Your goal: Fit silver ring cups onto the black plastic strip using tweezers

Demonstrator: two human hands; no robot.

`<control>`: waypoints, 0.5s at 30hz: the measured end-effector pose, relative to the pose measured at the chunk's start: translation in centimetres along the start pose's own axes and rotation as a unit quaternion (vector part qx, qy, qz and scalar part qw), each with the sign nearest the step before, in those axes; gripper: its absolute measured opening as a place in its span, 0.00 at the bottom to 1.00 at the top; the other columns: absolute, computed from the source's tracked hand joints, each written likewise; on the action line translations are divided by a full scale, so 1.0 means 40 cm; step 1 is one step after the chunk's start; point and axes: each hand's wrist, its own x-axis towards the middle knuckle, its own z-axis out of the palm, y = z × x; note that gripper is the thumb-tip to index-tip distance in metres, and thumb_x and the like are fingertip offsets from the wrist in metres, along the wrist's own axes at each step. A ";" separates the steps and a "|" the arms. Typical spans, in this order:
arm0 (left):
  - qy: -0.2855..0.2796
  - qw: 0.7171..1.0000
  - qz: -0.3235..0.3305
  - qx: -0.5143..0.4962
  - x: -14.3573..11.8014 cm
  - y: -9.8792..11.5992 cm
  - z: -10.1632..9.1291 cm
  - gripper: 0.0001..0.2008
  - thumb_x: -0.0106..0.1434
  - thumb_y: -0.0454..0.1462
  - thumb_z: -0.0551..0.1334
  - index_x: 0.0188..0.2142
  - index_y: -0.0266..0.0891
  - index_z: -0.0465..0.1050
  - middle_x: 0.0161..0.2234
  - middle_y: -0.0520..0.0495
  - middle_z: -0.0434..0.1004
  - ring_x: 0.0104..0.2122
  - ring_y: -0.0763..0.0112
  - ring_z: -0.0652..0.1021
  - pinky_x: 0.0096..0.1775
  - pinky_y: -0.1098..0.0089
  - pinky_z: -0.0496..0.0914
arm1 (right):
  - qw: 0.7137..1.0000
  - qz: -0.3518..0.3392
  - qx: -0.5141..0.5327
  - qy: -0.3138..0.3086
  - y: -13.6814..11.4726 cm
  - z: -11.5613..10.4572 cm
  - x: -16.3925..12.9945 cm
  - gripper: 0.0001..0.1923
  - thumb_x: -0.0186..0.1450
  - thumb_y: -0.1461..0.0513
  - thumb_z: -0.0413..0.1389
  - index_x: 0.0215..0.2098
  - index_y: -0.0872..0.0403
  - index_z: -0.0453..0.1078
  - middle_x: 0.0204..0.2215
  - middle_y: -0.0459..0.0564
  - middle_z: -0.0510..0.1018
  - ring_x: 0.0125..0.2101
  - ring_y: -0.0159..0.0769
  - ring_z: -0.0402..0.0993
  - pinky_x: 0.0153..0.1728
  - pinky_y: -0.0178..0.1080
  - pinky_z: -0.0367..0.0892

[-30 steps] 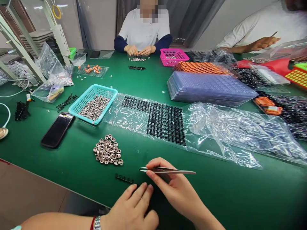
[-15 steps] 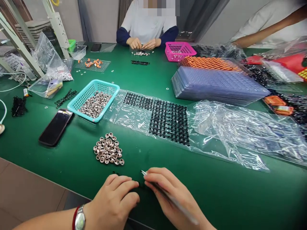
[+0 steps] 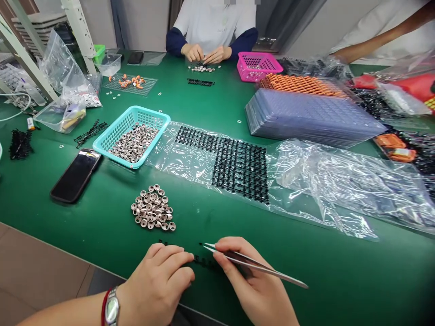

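My right hand (image 3: 254,280) pinches a pair of metal tweezers (image 3: 278,274). Their two tips are slightly apart and point left, close to a tiny black piece. Beneath them lies a thin, dark toothed strip (image 3: 205,261) of black plastic. The curled fingers of my left hand (image 3: 163,278) close on the strip's left part and hide most of it; a bit of black shows past the knuckles. Just beyond that hand is a loose pile of small silvery ring-shaped caps (image 3: 152,209) with holes in them.
A turquoise basket (image 3: 98,147) holds more caps, with a phone (image 3: 75,176) beside it. Rows of black strips (image 3: 241,170) lie on clear plastic film (image 3: 306,181). Stacked clear trays (image 3: 306,115) stand behind. Across the table a person's hands (image 3: 205,53) work near a pink basket (image 3: 260,72).
My right hand has turned, so the tweezers now lie flatter and their tips have parted. More of the black strip shows. My left hand has barely moved; the view has shifted slightly.
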 end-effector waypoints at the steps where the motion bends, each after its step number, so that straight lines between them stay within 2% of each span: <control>1: -0.003 1.000 -0.003 0.001 0.000 0.000 0.001 0.09 0.73 0.27 0.56 0.43 0.38 0.73 0.50 0.46 0.85 0.49 0.62 0.80 0.53 0.63 0.65 | 1.000 0.001 0.008 -0.006 0.001 0.004 0.004 0.04 0.72 0.62 0.59 0.39 0.46 0.73 0.31 0.42 0.79 0.31 0.28 0.79 0.33 0.24 0.75; 5: -0.011 1.000 -0.015 0.012 0.002 0.001 0.007 0.09 0.74 0.27 0.56 0.43 0.39 0.73 0.53 0.46 0.84 0.53 0.62 0.80 0.54 0.63 0.64 | 1.000 -0.005 0.016 -0.020 0.008 0.011 0.007 0.05 0.72 0.63 0.58 0.40 0.45 0.73 0.32 0.41 0.80 0.32 0.26 0.79 0.36 0.23 0.74; 10: -0.051 0.998 -0.021 0.037 0.009 0.000 0.019 0.10 0.72 0.27 0.56 0.45 0.40 0.72 0.60 0.45 0.81 0.63 0.61 0.74 0.64 0.58 0.57 | 0.999 -0.025 0.007 -0.024 0.009 0.009 -0.001 0.06 0.72 0.65 0.57 0.40 0.46 0.73 0.33 0.42 0.80 0.34 0.26 0.79 0.39 0.24 0.73; 15: -0.067 0.997 -0.021 0.042 0.019 -0.002 0.025 0.09 0.71 0.28 0.57 0.45 0.41 0.73 0.59 0.45 0.81 0.65 0.60 0.73 0.67 0.56 0.56 | 0.999 -0.028 -0.009 -0.016 -0.001 0.013 0.001 0.05 0.72 0.64 0.57 0.39 0.46 0.72 0.33 0.43 0.80 0.34 0.27 0.80 0.38 0.25 0.74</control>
